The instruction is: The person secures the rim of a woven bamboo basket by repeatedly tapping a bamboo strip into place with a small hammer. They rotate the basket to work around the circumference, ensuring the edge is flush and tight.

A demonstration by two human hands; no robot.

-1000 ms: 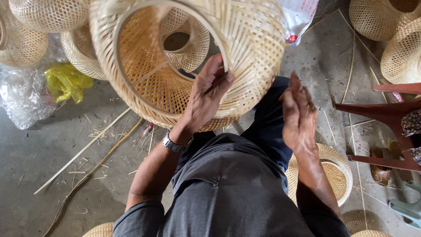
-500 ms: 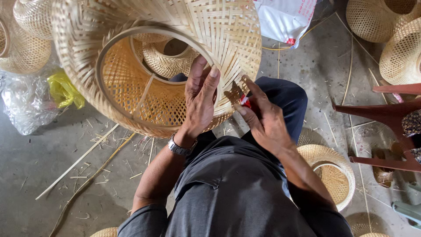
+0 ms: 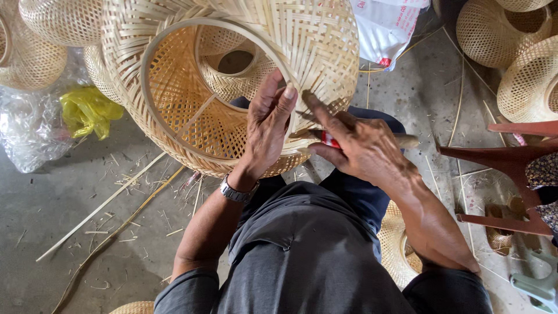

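A large woven bamboo basket (image 3: pixel 192 75) lies tilted across my lap, its round open rim facing me. My left hand (image 3: pixel 267 125), with a wristwatch, grips the near edge of that rim, fingers laid flat on the weave. My right hand (image 3: pixel 360 148) is closed around a small tool (image 3: pixel 330 141) with a red band and a wooden handle. Its forefinger stretches along the tool to the rim, right beside the left fingertips. The tool's tip is hidden against the weave.
More woven baskets stand at the top left (image 3: pixel 52 20) and top right (image 3: pixel 523 64); a small one (image 3: pixel 401 250) sits under my right arm. A yellow bag (image 3: pixel 87 110), clear plastic (image 3: pixel 29 128), bamboo strips (image 3: pixel 99 206) and a red-brown wooden stool (image 3: pixel 511 168) lie around.
The basket has turned and shifted right. My right hand, open beside my knee a second ago, took hold of the tool and moved up to the rim next to the left hand.
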